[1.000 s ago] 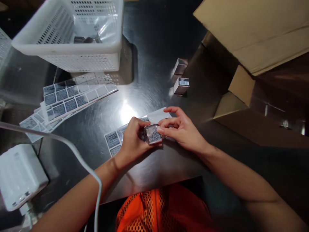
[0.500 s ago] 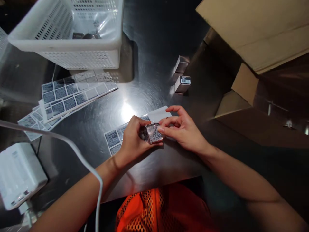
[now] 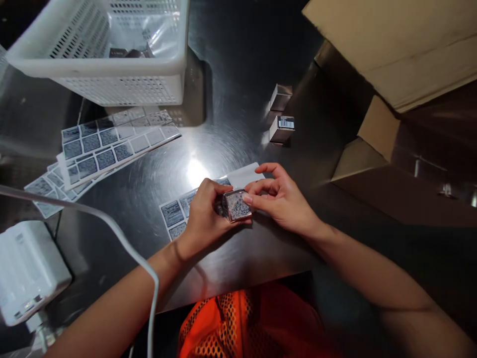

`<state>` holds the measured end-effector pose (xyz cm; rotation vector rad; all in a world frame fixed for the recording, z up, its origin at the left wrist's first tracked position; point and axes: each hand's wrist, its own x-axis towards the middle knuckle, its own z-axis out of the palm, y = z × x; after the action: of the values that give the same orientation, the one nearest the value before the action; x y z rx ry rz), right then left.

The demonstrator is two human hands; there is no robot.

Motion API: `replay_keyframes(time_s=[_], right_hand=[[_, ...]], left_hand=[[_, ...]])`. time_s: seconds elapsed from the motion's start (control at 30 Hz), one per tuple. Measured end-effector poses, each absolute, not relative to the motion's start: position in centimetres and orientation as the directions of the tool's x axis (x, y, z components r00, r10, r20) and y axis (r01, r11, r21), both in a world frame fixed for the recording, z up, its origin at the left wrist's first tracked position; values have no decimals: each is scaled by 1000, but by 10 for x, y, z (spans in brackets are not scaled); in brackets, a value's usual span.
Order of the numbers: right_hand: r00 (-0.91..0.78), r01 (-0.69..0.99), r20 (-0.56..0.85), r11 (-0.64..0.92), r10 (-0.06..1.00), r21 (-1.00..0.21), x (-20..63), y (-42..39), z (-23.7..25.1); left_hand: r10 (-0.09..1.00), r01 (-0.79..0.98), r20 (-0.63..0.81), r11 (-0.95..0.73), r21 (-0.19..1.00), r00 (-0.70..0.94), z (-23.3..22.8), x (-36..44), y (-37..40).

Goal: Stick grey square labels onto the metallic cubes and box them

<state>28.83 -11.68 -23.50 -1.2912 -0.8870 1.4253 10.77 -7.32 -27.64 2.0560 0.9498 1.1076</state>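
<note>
My left hand (image 3: pixel 204 213) is closed around a small box (image 3: pixel 225 208), its fingers wrapped on the left side. The box face turned up carries a speckled dark-print label (image 3: pixel 238 206). My right hand (image 3: pixel 276 197) has its thumb on the label's upper right corner, with the index finger bent close behind it and another finger stretched out above. Whether the label is loose at that corner is too small to tell. Beneath both hands lies a sheet of labels (image 3: pixel 173 214), partly hidden by my left hand; its upper right part is bare white backing.
Two small boxes (image 3: pixel 282 129) stand beyond my right hand. More label sheets (image 3: pixel 108 144) lie overlapped at left, below a white perforated basket (image 3: pixel 119 89). A white device (image 3: pixel 33 273) and a cable (image 3: pixel 122 238) are at left, an open carton (image 3: pixel 376 194) at right.
Both hands stay nearly still on the box. The glare on the label is weaker and its print shows more clearly. The basket and sheets sit slightly further left in view.
</note>
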Motion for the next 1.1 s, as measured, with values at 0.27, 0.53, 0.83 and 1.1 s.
replay_keyframes(time_s=[0.27,0.53,0.83,1.1], right_hand=[[27,-186,-278,-269,960,-945,289,-116,-236],[28,-187,-269,-260,963,-948,288,-117,-234],[25,-198,-274,-263,962,-944,288,-117,-235],[38,-184,-278,-267,960,-946,288,-117,-233]], left_hand=[[821,300,407,-537,788,400,-278,108,-74],[807,305,430,-562,769,404,-277,108,-74],[794,304,448,-583,754,412,-278,107,-73],[801,300,430,-568,767,417,-278,106,-73]])
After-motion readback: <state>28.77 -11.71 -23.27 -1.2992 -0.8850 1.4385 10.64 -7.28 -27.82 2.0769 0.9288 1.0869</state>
